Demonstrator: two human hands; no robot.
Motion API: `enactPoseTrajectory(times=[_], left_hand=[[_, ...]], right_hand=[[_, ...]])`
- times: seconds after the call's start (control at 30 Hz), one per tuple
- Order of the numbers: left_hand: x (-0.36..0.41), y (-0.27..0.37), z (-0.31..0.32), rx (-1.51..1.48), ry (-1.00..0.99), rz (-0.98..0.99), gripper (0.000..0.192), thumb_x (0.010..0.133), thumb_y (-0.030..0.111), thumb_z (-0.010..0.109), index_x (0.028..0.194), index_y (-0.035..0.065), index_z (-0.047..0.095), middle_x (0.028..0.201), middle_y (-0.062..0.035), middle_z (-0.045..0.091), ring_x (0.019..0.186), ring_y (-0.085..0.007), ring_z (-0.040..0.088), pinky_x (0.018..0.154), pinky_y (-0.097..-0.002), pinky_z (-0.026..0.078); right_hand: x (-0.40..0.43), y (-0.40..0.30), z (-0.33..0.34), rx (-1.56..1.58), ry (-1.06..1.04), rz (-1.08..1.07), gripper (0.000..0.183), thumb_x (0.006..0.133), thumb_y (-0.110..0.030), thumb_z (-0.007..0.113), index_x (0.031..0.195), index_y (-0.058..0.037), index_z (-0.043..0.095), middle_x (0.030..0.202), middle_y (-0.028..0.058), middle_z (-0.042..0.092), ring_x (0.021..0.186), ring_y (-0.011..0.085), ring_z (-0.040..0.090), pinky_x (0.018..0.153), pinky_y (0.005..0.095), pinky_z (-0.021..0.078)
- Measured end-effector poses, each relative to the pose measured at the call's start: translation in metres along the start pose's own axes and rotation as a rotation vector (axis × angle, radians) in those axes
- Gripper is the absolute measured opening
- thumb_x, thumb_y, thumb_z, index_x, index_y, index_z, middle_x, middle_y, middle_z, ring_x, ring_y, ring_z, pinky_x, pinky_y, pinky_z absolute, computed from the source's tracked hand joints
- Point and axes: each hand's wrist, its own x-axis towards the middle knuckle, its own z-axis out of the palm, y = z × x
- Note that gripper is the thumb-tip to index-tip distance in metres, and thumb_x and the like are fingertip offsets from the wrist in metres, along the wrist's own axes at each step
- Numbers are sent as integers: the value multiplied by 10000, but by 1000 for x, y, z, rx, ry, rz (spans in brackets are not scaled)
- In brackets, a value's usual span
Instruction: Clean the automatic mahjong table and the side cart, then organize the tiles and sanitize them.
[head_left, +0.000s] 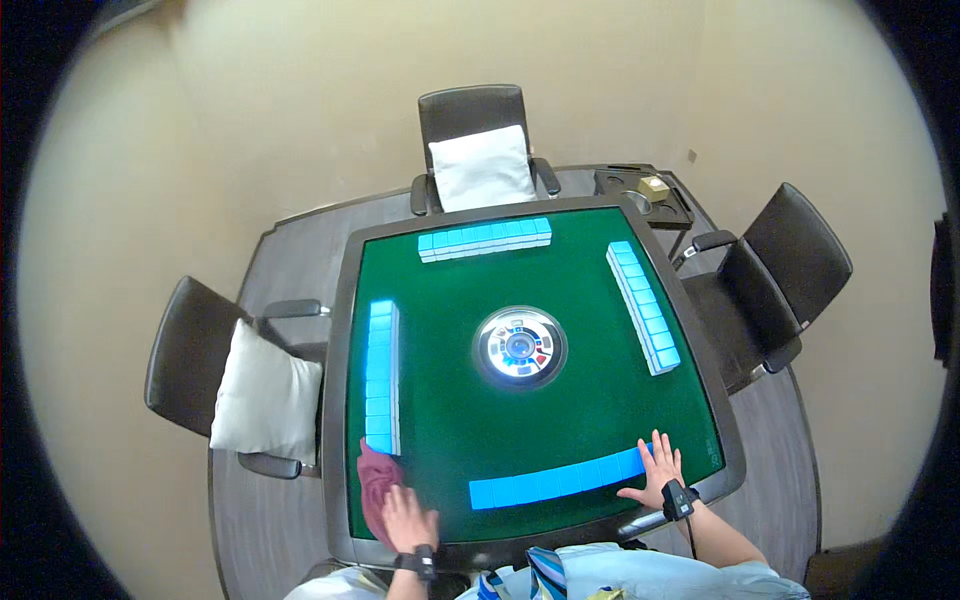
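Observation:
My left hand is at the near left corner of the green mahjong table top, its fingers over the edge of a crumpled maroon cloth. It is slightly blurred, and whether the fingers grip the cloth is not clear. The cloth meets the near end of the left wall of blue-backed mahjong tiles. My right hand is spread at the right end of the near tile row, hiding part of that end. It holds nothing.
A round centre console is set in the felt. More tile walls stand at the far side and the right. Black chairs stand left, far and right. A side stand holds a tissue box.

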Motion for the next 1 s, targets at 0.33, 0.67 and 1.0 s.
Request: enactPoseTrajectory(times=[0.33,0.67,1.0], left_hand=[[8,18,-18,15,202,-166,623,749,270,699,1273,5,493,1451,-307,242,1355,-478,184,1091,-555,185],[-5,123,-23,-402,-30,160,1020,547,325,885,1385,92,354,1291,-259,366,1203,-435,362,1014,-492,340],[68,135,-18,-440,-22,270,650,643,307,803,1221,126,565,1172,-213,461,1098,-387,405,940,-486,385]], right_hand=[[8,27,13,99,77,-149,990,670,-430,780,1442,-88,263,1507,243,113,1391,419,139,1082,589,194],[26,13,18,43,144,-327,808,708,-530,706,1376,-181,413,1465,139,303,1334,361,270,941,534,348],[89,14,22,139,113,-379,745,707,-482,712,1348,-209,448,1240,138,470,1170,337,408,895,529,343]])
